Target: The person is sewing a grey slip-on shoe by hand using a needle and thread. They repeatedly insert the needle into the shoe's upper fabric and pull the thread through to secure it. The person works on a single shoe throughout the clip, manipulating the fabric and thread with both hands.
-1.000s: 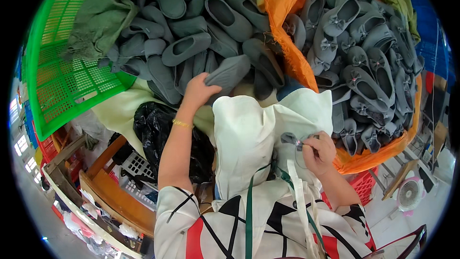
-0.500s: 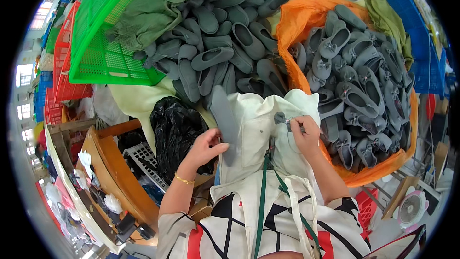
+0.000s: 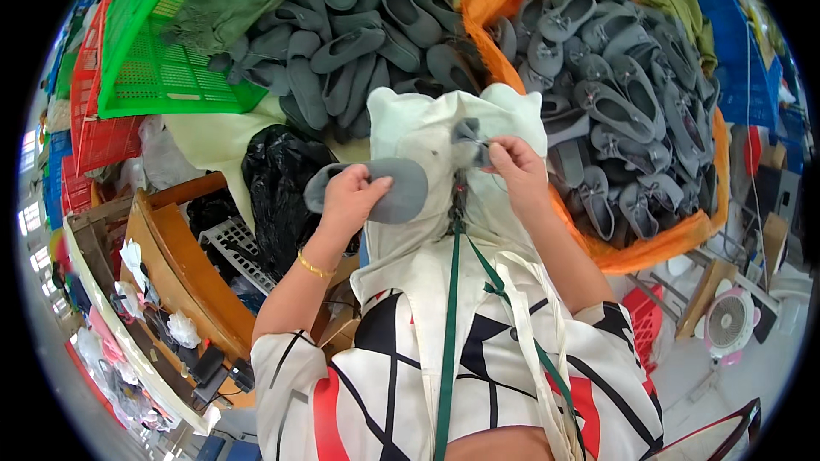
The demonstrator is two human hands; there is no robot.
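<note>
A grey slipper-like flat shoe (image 3: 401, 192) is gripped in my left hand (image 3: 348, 201), lying sideways over my lap with its smooth rounded end toward the right. Between the pinched fingers of my right hand (image 3: 515, 169) is a small grey bow (image 3: 469, 141), held just above and right of the shoe. Shoe and bow are apart. Beneath both hands spreads a cream apron (image 3: 410, 132) with green straps. Beyond my lap lies a heap of grey shoes (image 3: 342, 51) without visible bows. Shoes with bows (image 3: 628, 111) fill an orange sack (image 3: 491, 0) to the right.
A green plastic crate (image 3: 179, 102) lies tipped at the far left, with grey-green cloth (image 3: 226, 13) in it. A black plastic bag (image 3: 278, 179) and a wooden desk (image 3: 184, 265) stand left of me. A blue crate (image 3: 743, 94) is at far right, a small fan (image 3: 730, 322) below it.
My left hand has taken hold of the shoe and turned it from upright to sideways. The bow in my right hand has come up and inward. The whole view has shifted.
</note>
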